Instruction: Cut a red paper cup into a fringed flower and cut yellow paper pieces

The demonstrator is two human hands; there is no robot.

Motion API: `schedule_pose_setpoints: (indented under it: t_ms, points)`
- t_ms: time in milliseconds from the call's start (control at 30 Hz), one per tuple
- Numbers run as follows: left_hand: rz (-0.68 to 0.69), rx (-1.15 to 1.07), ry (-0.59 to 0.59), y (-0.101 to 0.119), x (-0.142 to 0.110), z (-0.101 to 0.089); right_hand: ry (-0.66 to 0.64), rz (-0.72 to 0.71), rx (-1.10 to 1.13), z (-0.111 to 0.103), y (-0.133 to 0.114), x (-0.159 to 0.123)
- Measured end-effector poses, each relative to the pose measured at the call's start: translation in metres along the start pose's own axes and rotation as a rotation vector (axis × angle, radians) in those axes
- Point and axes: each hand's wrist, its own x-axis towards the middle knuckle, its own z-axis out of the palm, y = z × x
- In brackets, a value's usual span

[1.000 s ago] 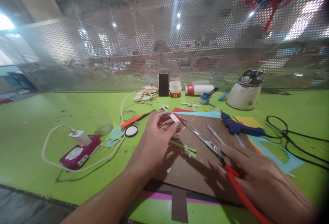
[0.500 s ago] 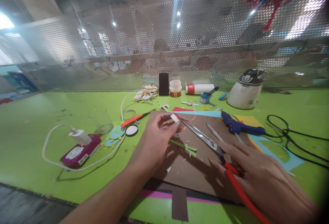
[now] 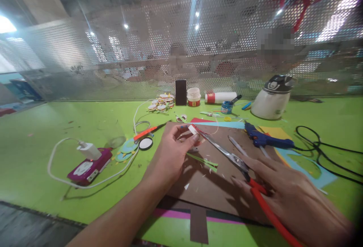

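Observation:
My left hand [image 3: 177, 145] pinches a small white piece of paper [image 3: 192, 130] between thumb and fingers, above a brown board [image 3: 210, 190]. A thin red strip [image 3: 198, 128] shows at the piece's far edge. Round the red handles of a pair of scissors [image 3: 235, 159] my right hand [image 3: 286, 186] is closed. The blade tips reach the red strip beside my left thumb; whether they touch it I cannot tell. A grey pointed stick [image 3: 236, 145] lies just past my right fingers. Green paper strips [image 3: 207, 160] and white scraps are scattered on the board.
To the right lies a blue glue gun [image 3: 263, 137] with a black cord. A purple power adapter [image 3: 90, 165] with a white charger and cable sits left. Behind stand a phone [image 3: 180, 92], tubs, a paint jar [image 3: 226, 107] and a white jug [image 3: 270, 101], before a perforated screen.
Both hands, the white piece and the scissors look nearly still. Behind the screen at the right, a person's blurred head has come into view.

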Motion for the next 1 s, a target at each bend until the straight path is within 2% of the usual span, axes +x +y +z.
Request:
schedule_pose_setpoints:
  t_ms: [267, 467, 667, 800, 1000]
  points:
    - [0.013, -0.003, 0.022, -0.001, 0.001, 0.002, -0.016, -0.016, -0.063, 0.004, 0.003, -0.003]
    - [0.084, 0.022, 0.003, -0.003, -0.001, 0.003, 0.017, -0.058, -0.068, 0.001, 0.000, 0.000]
    - [0.007, -0.108, -0.015, 0.002, 0.000, 0.003, 0.022, -0.072, -0.077, -0.001, 0.000, 0.003]
    - [-0.011, -0.213, 0.028, 0.006, 0.001, 0.006, 0.071, -0.090, -0.076, -0.003, -0.001, 0.005]
    - [-0.016, -0.193, 0.041, 0.004, 0.004, 0.004, 0.096, -0.050, -0.052, -0.006, -0.005, 0.007]
